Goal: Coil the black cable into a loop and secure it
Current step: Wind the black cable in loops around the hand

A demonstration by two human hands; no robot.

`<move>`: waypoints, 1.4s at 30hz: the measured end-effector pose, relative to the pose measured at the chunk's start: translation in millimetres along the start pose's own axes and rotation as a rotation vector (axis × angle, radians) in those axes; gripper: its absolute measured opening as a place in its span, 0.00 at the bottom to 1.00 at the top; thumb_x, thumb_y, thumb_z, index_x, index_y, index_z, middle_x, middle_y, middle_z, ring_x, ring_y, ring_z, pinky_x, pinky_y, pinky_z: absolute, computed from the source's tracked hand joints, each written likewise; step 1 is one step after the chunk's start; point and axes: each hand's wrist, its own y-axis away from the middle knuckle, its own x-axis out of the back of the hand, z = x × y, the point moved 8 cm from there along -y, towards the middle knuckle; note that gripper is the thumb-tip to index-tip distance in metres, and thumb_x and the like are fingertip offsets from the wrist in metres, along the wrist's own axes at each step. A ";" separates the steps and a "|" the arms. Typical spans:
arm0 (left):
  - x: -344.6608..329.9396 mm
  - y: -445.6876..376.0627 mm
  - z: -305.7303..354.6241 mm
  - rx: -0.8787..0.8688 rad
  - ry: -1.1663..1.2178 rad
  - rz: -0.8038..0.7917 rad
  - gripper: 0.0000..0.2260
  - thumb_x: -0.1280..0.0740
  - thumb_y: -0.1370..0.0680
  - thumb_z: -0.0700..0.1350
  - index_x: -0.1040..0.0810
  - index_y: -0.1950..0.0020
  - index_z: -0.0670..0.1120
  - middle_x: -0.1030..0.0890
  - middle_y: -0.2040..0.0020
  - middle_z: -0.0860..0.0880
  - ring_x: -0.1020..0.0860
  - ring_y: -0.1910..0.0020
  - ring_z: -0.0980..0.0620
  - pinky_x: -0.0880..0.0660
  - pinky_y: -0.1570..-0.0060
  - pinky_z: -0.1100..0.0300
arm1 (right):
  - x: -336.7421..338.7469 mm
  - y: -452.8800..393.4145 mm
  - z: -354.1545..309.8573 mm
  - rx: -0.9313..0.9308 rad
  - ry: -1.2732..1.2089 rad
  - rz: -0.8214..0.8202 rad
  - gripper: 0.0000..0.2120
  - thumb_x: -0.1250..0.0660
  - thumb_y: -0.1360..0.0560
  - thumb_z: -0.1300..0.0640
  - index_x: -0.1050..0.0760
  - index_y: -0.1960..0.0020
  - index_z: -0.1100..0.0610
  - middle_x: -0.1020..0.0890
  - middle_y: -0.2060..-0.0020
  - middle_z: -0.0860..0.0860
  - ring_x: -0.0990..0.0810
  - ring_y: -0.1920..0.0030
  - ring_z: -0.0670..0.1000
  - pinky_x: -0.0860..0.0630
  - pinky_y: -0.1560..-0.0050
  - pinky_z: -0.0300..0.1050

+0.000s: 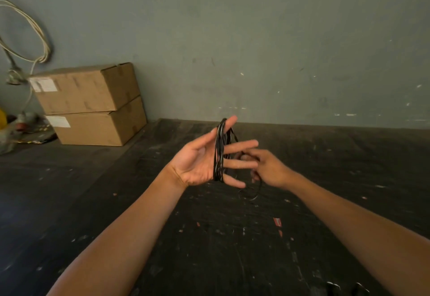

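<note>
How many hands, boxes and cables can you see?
Hands: 2, left hand and right hand
Cardboard boxes: 2, top box and bottom box
Cables: 2, black cable and white cable
Total: 6

Black cable (218, 153) wound around left hand (204, 158)

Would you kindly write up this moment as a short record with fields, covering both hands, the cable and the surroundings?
left hand: open, palm up, fingers spread
black cable: wound in several turns around the left fingers
right hand: closed on the cable's loose end, beside the left fingertips
loose end: a slack loop hangs below the right hand
surface: dark scuffed table
background: two stacked cardboard boxes; pale cord on the wall
</note>
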 end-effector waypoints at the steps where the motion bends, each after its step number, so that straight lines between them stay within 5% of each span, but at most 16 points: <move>1: 0.3 -0.6 4.7 -0.013 -0.008 0.010 0.20 0.43 0.18 0.54 0.34 0.25 0.61 0.45 0.21 0.38 0.45 0.25 0.29 0.44 0.38 0.24 | -9.1 3.2 6.9 -0.021 -0.024 -0.007 0.10 0.43 0.17 0.57 0.25 0.42 0.50 0.25 0.69 0.51 0.27 0.72 0.47 0.20 0.67 0.46; 8: 12.6 -8.4 22.8 -0.070 -0.024 0.107 0.19 0.45 0.19 0.55 0.32 0.27 0.62 0.41 0.21 0.38 0.42 0.26 0.27 0.41 0.39 0.24 | -72.6 21.1 5.5 -0.017 -0.064 -0.135 0.12 0.47 0.16 0.52 0.26 0.39 0.44 0.34 0.70 0.47 0.34 0.76 0.42 0.31 0.78 0.38; 13: 32.0 -7.9 22.6 -0.075 -0.008 0.202 0.20 0.42 0.20 0.55 0.32 0.27 0.63 0.38 0.22 0.39 0.38 0.27 0.28 0.39 0.41 0.24 | -91.5 33.6 -25.4 0.078 0.051 -0.225 0.12 0.46 0.17 0.49 0.26 0.39 0.45 0.30 0.68 0.52 0.30 0.69 0.51 0.31 0.68 0.47; 17: 48.0 -3.1 22.5 -0.066 -0.019 0.286 0.23 0.40 0.21 0.55 0.35 0.26 0.64 0.35 0.23 0.39 0.35 0.28 0.29 0.36 0.42 0.25 | -87.2 41.4 -53.1 0.164 0.214 -0.218 0.13 0.44 0.17 0.50 0.24 0.40 0.51 0.21 0.66 0.37 0.22 0.65 0.38 0.27 0.63 0.32; 19: 55.5 -0.3 20.5 -0.052 -0.029 0.333 0.23 0.40 0.21 0.55 0.35 0.26 0.64 0.34 0.24 0.39 0.35 0.29 0.29 0.34 0.42 0.26 | -80.0 42.7 -64.7 0.178 0.282 -0.202 0.13 0.42 0.18 0.50 0.22 0.43 0.52 0.20 0.64 0.42 0.20 0.64 0.41 0.24 0.62 0.37; 23: 69.0 7.3 11.6 -0.014 -0.050 0.403 0.22 0.43 0.20 0.54 0.35 0.25 0.62 0.33 0.24 0.38 0.31 0.31 0.31 0.33 0.39 0.29 | -59.2 41.1 -91.6 0.235 0.374 -0.150 0.12 0.39 0.19 0.51 0.19 0.53 0.55 0.22 0.66 0.44 0.26 0.73 0.37 0.32 0.71 0.31; 27: 73.8 14.0 -1.6 0.020 -0.038 0.391 0.23 0.38 0.22 0.54 0.33 0.26 0.60 0.25 0.32 0.39 0.21 0.42 0.38 0.26 0.47 0.32 | -28.5 30.6 -112.5 0.210 0.426 -0.085 0.11 0.37 0.20 0.50 0.19 0.54 0.52 0.17 0.66 0.50 0.27 0.75 0.43 0.32 0.74 0.36; 30: 75.7 18.1 -8.5 0.058 -0.088 0.415 0.26 0.40 0.21 0.54 0.38 0.23 0.58 0.29 0.29 0.40 0.27 0.36 0.34 0.31 0.45 0.29 | -3.6 21.5 -124.4 0.160 0.405 -0.030 0.10 0.36 0.21 0.47 0.20 0.57 0.49 0.16 0.68 0.45 0.23 0.73 0.48 0.27 0.71 0.41; 33: 71.9 20.2 -11.4 0.110 -0.077 0.433 0.26 0.37 0.24 0.55 0.33 0.25 0.53 0.33 0.24 0.40 0.32 0.30 0.31 0.32 0.43 0.28 | 17.2 12.4 -130.1 0.107 0.284 0.004 0.12 0.34 0.23 0.45 0.20 0.60 0.50 0.24 0.77 0.44 0.32 0.80 0.41 0.37 0.80 0.32; 36: 62.9 19.4 -12.6 0.133 -0.057 0.379 0.26 0.34 0.24 0.54 0.31 0.26 0.55 0.33 0.24 0.40 0.35 0.28 0.30 0.34 0.41 0.28 | 26.9 2.6 -128.0 0.036 0.124 0.016 0.14 0.32 0.24 0.45 0.18 0.60 0.55 0.30 0.82 0.44 0.37 0.81 0.44 0.40 0.80 0.37; 40: 46.8 15.9 -15.5 0.184 -0.104 0.280 0.30 0.28 0.26 0.54 0.33 0.25 0.59 0.34 0.23 0.40 0.36 0.26 0.32 0.36 0.39 0.27 | 28.7 -7.2 -124.1 -0.033 -0.018 -0.001 0.15 0.30 0.25 0.46 0.20 0.58 0.59 0.16 0.72 0.49 0.37 0.81 0.42 0.40 0.82 0.35; 42: 39.2 15.9 -15.8 0.197 -0.126 0.227 0.30 0.30 0.25 0.54 0.35 0.24 0.60 0.36 0.22 0.40 0.37 0.26 0.32 0.38 0.37 0.27 | 30.9 -11.4 -122.5 -0.044 -0.021 0.007 0.15 0.29 0.26 0.45 0.21 0.60 0.57 0.17 0.72 0.52 0.37 0.81 0.44 0.41 0.82 0.35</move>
